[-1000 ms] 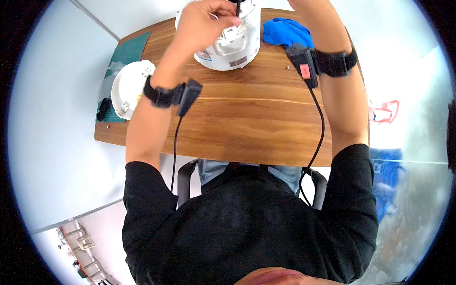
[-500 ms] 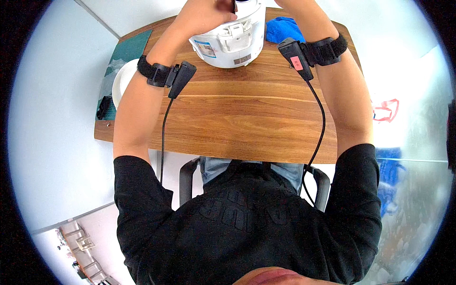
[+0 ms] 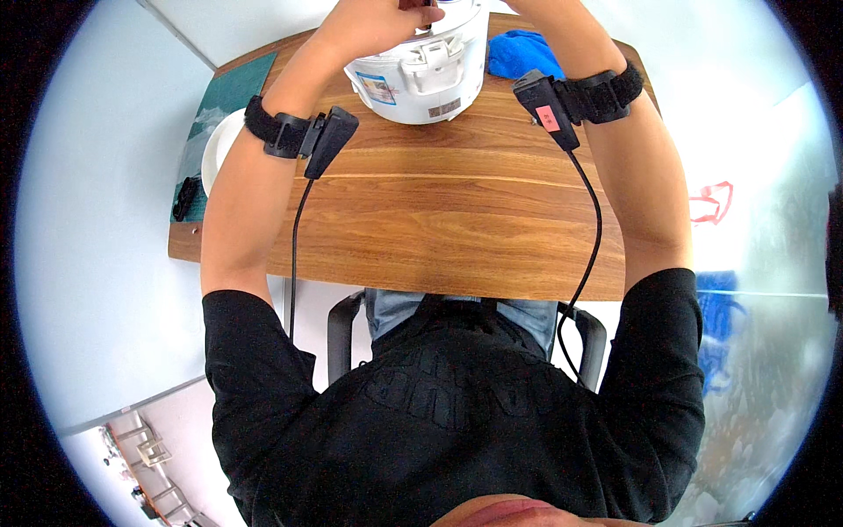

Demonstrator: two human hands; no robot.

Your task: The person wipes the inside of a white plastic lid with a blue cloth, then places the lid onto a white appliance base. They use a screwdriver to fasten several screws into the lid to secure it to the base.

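A white rice cooker [image 3: 413, 97], with a latch and handle on its near side, stands at the far side of the table. My left hand [image 3: 379, 26] is over its top left edge, at the upper picture border. The fingers are curled together around a small, thin dark thing that I cannot make out. My right forearm [image 3: 571, 39] reaches past the cooker's right side. The picture's top edge cuts off that hand, so its fingers and anything in them are hidden.
A blue cloth [image 3: 524, 54] lies right of the cooker. On the left, a white round dish [image 3: 219, 145] rests partly on a green mat [image 3: 204, 123], near a black coiled cable [image 3: 185, 198]. Black straps with cabled boxes sit on both forearms above the wooden table [image 3: 439, 206].
My left hand has shifted slightly, its fingertips now a little right over the cooker's edge. The table and the cooker appear a little further left in the picture. My right arm is almost unchanged.
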